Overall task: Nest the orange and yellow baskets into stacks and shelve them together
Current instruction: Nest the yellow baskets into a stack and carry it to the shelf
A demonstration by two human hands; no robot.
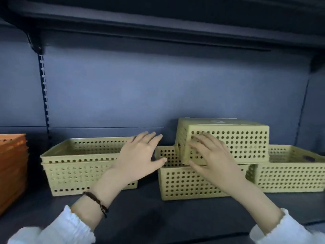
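Several yellow perforated baskets stand on the dark shelf [149, 213]. At the left is a nested yellow stack [77, 166]. In the middle an upright yellow basket [190, 184] carries an upside-down yellow basket [233, 143] that lies askew across its rim. Another upright yellow basket [290, 173] stands at the right. A stack of orange baskets [12, 166] sits at the far left edge. My right hand [211, 155] lies flat against the near wall of the upside-down basket, fingers spread. My left hand [140, 155] hovers open between the left stack and the middle basket, gripping nothing.
A blue back panel [158, 94] closes the bay behind the baskets. An upper shelf [158, 23] hangs overhead with a bracket and slotted upright [44, 95] at the left. Bare shelf surface lies in front of the baskets.
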